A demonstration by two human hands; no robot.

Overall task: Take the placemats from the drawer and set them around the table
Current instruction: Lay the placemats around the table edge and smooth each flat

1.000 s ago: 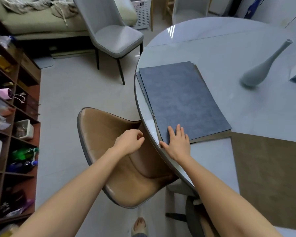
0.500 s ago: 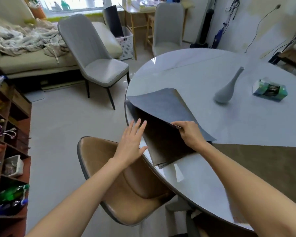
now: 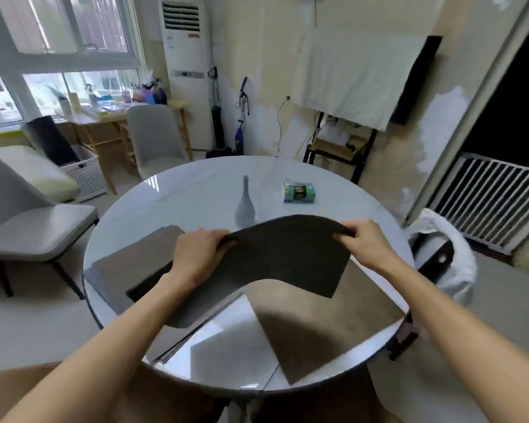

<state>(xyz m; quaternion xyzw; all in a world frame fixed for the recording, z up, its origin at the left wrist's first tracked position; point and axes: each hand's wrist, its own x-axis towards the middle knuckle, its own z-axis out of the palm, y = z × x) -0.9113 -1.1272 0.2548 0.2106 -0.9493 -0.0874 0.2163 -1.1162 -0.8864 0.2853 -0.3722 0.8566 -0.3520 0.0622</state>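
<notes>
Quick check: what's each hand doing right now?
Left hand: closed, gripping the left end of the dark placemat, lifted above the table.
Right hand: closed, gripping the same placemat's right end.

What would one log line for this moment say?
stage: placing mat | both hands: left hand and right hand grip dark placemat, lifted | stack: left on table | brown placemat: laid
</notes>
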